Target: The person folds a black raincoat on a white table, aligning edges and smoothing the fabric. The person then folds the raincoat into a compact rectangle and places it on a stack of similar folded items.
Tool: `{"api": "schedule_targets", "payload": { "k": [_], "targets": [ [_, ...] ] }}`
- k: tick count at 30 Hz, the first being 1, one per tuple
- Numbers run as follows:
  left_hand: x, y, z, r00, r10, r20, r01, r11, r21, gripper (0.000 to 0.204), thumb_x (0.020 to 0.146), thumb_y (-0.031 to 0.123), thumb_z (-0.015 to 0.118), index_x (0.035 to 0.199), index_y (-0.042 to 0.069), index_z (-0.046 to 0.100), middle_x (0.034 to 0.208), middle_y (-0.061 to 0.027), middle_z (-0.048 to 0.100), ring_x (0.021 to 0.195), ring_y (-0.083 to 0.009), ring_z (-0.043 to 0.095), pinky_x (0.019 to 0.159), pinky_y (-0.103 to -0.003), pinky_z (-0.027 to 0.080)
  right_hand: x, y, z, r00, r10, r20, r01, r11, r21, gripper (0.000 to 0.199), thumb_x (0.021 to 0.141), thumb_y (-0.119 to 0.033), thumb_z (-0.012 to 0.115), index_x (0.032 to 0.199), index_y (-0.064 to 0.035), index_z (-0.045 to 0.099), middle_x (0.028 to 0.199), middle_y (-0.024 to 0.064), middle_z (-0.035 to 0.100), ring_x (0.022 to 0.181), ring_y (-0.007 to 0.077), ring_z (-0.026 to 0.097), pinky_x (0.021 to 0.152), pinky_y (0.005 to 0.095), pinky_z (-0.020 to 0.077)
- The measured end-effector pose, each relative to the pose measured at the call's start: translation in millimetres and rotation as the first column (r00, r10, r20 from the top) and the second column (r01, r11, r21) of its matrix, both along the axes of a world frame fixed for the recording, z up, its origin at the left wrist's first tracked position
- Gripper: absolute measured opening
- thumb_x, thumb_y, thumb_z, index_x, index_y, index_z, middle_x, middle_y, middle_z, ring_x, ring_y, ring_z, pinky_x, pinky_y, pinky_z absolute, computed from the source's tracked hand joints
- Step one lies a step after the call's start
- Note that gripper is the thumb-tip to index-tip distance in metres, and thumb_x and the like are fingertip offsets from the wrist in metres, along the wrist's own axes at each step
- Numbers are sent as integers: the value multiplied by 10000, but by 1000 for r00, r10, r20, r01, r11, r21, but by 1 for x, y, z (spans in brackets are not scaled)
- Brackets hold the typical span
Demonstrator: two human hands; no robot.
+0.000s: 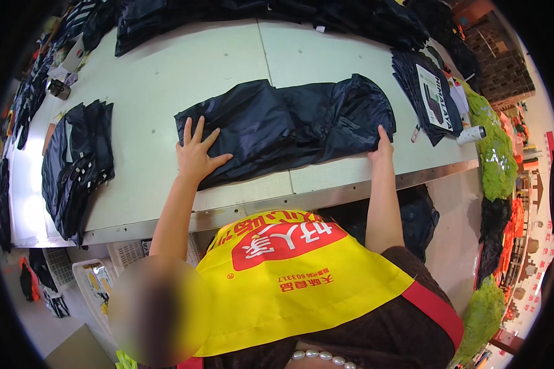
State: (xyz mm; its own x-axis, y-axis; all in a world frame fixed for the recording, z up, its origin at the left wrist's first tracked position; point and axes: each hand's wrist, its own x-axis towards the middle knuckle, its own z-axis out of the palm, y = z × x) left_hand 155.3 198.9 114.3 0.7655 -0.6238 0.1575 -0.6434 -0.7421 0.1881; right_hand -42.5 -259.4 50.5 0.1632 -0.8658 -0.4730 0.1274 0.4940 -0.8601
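A dark navy garment (252, 126) of thin, shiny fabric lies crosswise on the pale table in front of me, folded into a long strip and wrinkled toward its right end. My left hand (197, 150) rests on its left end, fingers spread and palm down. At the lower right corner, my right hand (381, 146) pinches the fabric's edge, with part of the fingers hidden. Whether the garment is a jacket or trousers, I cannot tell.
Dark folded garments (77, 166) are stacked at the table's left. Another dark stack (412, 92) with a printed sheet stands at the right, beside a white cylinder (471, 134). More dark clothing (228, 24) lines the far edge. White baskets (95, 289) sit below the metal-edged table (326, 197).
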Motion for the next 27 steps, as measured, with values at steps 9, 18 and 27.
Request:
{"api": "schedule_targets", "payload": {
  "k": [9, 18, 27],
  "targets": [
    [1, 6, -5, 999, 40, 30, -38, 997, -63, 680, 585, 573, 731, 1170, 239, 640, 1447, -81, 357, 1371, -296, 225, 866, -558, 378, 93, 129, 174, 735, 663, 142, -495, 668, -556, 330, 772, -86, 656, 1080, 18, 600, 1020, 135, 637, 940, 255, 615, 845, 362, 499],
    [5, 23, -33, 997, -55, 45, 69, 901, -429, 521, 686, 347, 693, 1158, 139, 616, 1304, -134, 504, 1275, -329, 383, 964, -342, 391, 136, 294, 43, 98, 622, -777, -694, -517, -501, 372, 741, -55, 562, 1110, -96, 574, 1339, 167, 448, 1317, 339, 321, 1074, 557, 147],
    [41, 37, 38, 936, 91, -339, -336, 513, -790, 455, 815, 313, 598, 1184, 49, 562, 1223, -133, 555, 1174, -259, 489, 955, -358, 384, 127, 293, 36, 15, 222, -975, -575, -796, -190, 319, 718, -84, 590, 1036, -71, 578, 1404, 158, 370, 1351, 324, 262, 1058, 599, 152]
  ]
}}
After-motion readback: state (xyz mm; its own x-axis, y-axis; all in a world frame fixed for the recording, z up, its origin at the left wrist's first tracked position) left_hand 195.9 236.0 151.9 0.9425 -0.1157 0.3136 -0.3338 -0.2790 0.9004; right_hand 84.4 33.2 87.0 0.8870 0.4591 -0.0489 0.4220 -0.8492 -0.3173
